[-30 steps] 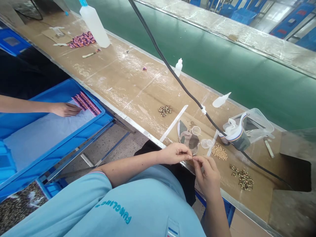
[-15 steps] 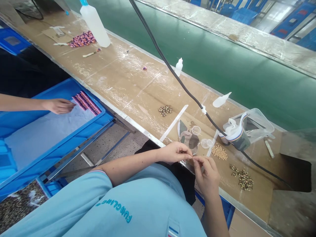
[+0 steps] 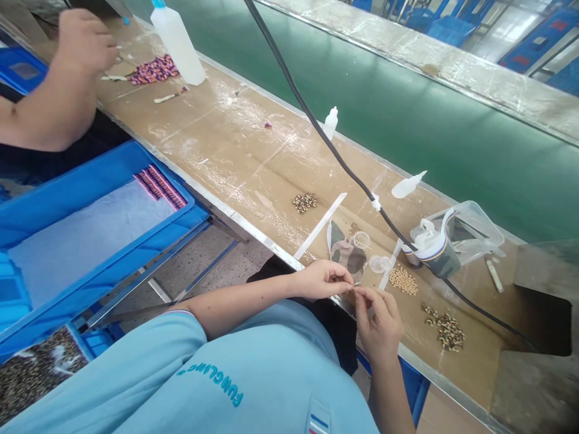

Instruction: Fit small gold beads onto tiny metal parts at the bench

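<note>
My left hand [image 3: 324,279] and my right hand [image 3: 379,318] meet fingertip to fingertip over the table's near edge. Both are closed in a pinch, and what lies between the fingertips is too small to make out. Just beyond them lies a camouflage cloth piece [image 3: 346,250], with a small clear round dish [image 3: 362,241] and a clear disc [image 3: 379,263] beside it. Right of these is a pile of small tan beads [image 3: 403,281]. Farther right sits a heap of small dark-and-gold pieces [image 3: 450,331]; a smaller heap of similar pieces [image 3: 304,203] lies to the left.
A black cable [image 3: 307,111] crosses above the table. White squeeze bottles [image 3: 408,184] and a clear plastic box [image 3: 484,226] stand along the back. At left are a blue crate [image 3: 90,187] with striped pieces [image 3: 160,185], a large bottle [image 3: 178,45], and a co-worker's arm [image 3: 67,90].
The co-worker's hand has left the blue crate and risen over the table at the upper left. My two hands keep nearly the same pinch and place.
</note>
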### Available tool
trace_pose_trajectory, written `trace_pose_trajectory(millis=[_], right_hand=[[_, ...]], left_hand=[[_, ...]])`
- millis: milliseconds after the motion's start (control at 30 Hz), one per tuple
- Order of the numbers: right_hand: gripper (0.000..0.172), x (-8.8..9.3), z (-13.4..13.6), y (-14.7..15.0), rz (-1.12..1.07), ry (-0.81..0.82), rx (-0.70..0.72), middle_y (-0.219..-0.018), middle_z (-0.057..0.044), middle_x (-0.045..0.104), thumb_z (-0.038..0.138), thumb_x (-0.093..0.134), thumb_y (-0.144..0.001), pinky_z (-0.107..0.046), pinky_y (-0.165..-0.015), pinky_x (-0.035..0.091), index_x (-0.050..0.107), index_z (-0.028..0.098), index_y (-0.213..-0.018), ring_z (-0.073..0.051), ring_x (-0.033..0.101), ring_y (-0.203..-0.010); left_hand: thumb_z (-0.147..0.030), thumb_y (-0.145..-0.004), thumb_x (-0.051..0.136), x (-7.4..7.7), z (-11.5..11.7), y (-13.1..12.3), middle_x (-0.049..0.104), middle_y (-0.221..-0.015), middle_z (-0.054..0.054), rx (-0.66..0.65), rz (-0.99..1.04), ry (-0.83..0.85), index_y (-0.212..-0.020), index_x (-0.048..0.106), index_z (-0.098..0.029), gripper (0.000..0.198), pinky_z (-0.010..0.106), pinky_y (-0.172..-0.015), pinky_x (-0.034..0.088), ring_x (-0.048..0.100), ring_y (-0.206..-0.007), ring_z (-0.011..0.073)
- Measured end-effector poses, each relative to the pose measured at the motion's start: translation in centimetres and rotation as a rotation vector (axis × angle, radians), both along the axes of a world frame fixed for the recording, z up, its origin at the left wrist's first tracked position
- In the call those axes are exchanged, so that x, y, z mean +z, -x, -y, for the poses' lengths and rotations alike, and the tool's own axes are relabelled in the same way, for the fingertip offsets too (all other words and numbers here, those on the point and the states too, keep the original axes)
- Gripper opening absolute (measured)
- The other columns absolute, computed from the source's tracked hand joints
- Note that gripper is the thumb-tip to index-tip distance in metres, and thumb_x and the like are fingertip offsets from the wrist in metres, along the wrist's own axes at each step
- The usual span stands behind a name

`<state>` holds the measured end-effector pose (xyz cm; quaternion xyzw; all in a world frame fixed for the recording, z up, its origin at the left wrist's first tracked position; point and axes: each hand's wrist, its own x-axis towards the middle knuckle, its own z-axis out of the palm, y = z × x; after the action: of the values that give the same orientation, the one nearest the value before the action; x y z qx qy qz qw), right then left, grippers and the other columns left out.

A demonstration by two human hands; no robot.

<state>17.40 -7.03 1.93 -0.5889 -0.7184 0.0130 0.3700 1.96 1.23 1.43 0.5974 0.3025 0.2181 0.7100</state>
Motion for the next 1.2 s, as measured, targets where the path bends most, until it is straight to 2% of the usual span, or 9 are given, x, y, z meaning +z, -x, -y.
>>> trace_pose_trajectory(millis=[300,500,800,900,1000,1100,1200], right_hand=[[0.010,0.0,0.3,0.3,-0.024,0.038,-0.068,-0.081,-0.003,0.064,0.019,0.054,-0.088,-0.025,-0.066,0.047,0.064,0.020,-0.088,-0.012,0.059,-0.069],[0.012,-0.4,0.2,0.4,0.021,-0.041,-0.075,-0.081,-0.005,0.064,0.021,0.054,-0.089,-0.027,-0.068,0.046,0.066,0.021,-0.088,-0.015,0.059,-0.072],[0.018,-0.6,-0.1,-0.1,-0.001,0.012,-0.064,-0.077,-0.005,0.062,0.029,0.049,-0.092,-0.028,-0.068,0.043,0.063,0.019,-0.085,-0.016,0.057,-0.072],[0.018,-0.8,-0.1,-0.5,-0.043,0.025,-0.083,-0.077,-0.006,0.061,0.032,0.051,-0.091,-0.029,-0.067,0.043,0.063,0.020,-0.084,-0.017,0.056,-0.072],[0.019,-1.2,0.0,-1.0,-0.085,0.059,-0.122,-0.078,-0.006,0.062,0.034,0.051,-0.090,-0.030,-0.067,0.042,0.063,0.021,-0.085,-0.019,0.056,-0.075],[0.023,-1.3,0.0,-1.2,-0.133,0.101,-0.160,-0.078,-0.006,0.062,0.039,0.051,-0.089,-0.030,-0.067,0.041,0.063,0.020,-0.083,-0.019,0.055,-0.075],[0.025,-1.4,-0.1,-1.3,-0.170,0.142,-0.175,-0.079,-0.006,0.062,0.042,0.051,-0.089,-0.031,-0.068,0.041,0.062,0.021,-0.082,-0.019,0.055,-0.075]], left_hand=[[-0.016,-0.078,0.057,0.1,0.3,-0.1,0.067,-0.073,0.004,0.069,-0.073,-0.192,-0.080,0.069,-0.010,0.013,0.019,-0.061,0.044,0.057,-0.065,0.0108],[-0.013,-0.075,0.059,-0.4,0.6,-0.3,0.066,-0.071,0.003,0.124,-0.083,-0.254,-0.077,0.070,-0.011,0.011,0.016,-0.059,0.044,0.057,-0.063,0.0095],[-0.021,-0.079,0.062,-0.5,0.7,-0.2,0.070,-0.081,0.005,0.099,-0.106,-0.327,-0.088,0.071,-0.014,0.014,0.018,-0.067,0.047,0.062,-0.071,0.0115],[-0.022,-0.081,0.060,-0.2,-0.4,0.9,0.069,-0.082,0.006,0.194,-0.129,-0.417,-0.088,0.069,-0.014,0.014,0.020,-0.070,0.048,0.062,-0.073,0.0127],[-0.019,-0.084,0.055,0.4,-2.8,2.9,0.068,-0.083,0.005,0.408,-0.279,-0.551,-0.085,0.067,-0.017,0.013,0.025,-0.078,0.047,0.061,-0.081,0.0148],[-0.015,-0.085,0.051,0.7,-5.5,5.3,0.065,-0.087,0.006,0.623,-0.488,-0.614,-0.084,0.065,-0.016,0.013,0.030,-0.082,0.046,0.060,-0.086,0.0174],[-0.013,-0.081,0.056,0.6,-7.2,6.6,0.061,-0.089,0.007,0.663,-0.618,-0.623,-0.086,0.062,-0.016,0.008,0.032,-0.082,0.047,0.058,-0.085,0.0184]])
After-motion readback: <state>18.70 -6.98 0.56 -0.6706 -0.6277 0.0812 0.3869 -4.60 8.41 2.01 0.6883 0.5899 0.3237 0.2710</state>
